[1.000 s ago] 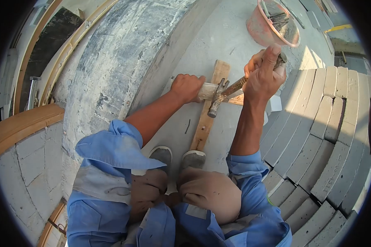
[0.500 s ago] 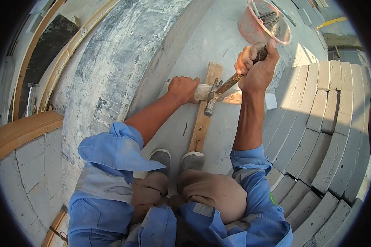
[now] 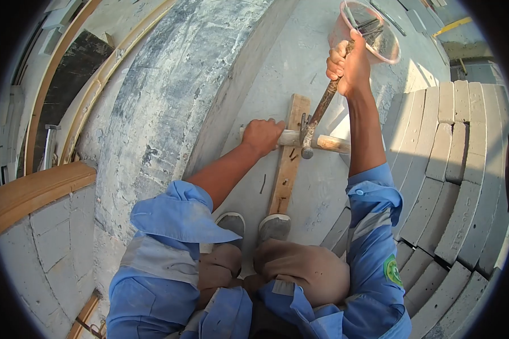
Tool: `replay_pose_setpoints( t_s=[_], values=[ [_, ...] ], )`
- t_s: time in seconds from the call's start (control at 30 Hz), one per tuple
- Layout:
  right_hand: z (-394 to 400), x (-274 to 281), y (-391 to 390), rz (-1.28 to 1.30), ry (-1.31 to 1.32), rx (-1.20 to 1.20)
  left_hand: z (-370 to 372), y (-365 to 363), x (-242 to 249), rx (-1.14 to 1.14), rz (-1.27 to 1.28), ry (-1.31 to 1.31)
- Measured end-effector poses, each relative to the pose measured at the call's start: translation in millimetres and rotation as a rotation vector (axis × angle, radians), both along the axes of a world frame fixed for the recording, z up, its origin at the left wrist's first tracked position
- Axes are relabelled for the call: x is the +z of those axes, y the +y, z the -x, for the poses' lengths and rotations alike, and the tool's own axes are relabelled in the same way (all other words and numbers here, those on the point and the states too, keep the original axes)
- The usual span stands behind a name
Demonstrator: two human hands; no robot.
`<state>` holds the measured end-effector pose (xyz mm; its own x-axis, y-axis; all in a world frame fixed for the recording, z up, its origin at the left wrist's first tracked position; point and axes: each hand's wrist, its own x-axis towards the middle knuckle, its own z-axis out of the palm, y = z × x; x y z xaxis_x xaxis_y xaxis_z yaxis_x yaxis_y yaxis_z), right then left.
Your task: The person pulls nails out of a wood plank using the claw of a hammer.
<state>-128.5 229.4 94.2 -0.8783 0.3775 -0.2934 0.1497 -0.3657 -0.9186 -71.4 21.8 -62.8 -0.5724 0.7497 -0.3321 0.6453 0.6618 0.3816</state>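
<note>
My left hand [image 3: 264, 137] is closed round a wooden stick [image 3: 332, 143] that lies across a nailed wooden plank [image 3: 288, 169]. My right hand [image 3: 349, 66] grips the rusty handle of a claw hammer [image 3: 325, 104]. The hammer's head rests against the stick where it crosses the plank, and the exact contact of the claw is hard to make out. My right forearm hides the stick's right end. Several nails stick out of the plank, whose near end reaches my shoe [image 3: 275, 229].
Behind my right hand stands a pink bucket [image 3: 383, 56] with tools in it. Stacked grey blocks [image 3: 424, 169] rise at right. A thick, paint-marked concrete form [image 3: 169, 85] runs along the left, beside curved wooden strips [image 3: 45, 183]. A loose nail [image 3: 263, 183] lies on the floor.
My right hand has moved farther from my body, tilting the hammer's handle more steeply away. The left hand keeps its grip on the stick, and the whole view has shifted slightly.
</note>
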Motion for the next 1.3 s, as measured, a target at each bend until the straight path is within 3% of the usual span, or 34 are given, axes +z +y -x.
replay_pose_setpoints(
  t_s=[0.07,0.37,0.67,1.03,1.3],
  values=[
    [22.0,-12.8,5.8,0.023,-0.055,0.043,1.1,0.8,-6.0,-0.106,-0.026,0.185],
    [44.2,-20.4,-2.9,-0.001,-0.169,0.142,2.1,0.4,-7.4,-0.068,0.001,0.147],
    [-19.3,-4.6,-19.0,-0.113,0.149,-0.11,-1.7,2.2,9.3,-0.06,0.012,0.113],
    [-83.3,54.1,-53.8,-0.227,0.213,-0.284,-20.6,-1.7,34.1,-0.147,-0.111,0.215],
    [-3.2,5.9,-5.5,-0.062,-0.005,0.025,-10.8,-7.4,-7.1,-0.153,-0.13,0.39]
  ],
)
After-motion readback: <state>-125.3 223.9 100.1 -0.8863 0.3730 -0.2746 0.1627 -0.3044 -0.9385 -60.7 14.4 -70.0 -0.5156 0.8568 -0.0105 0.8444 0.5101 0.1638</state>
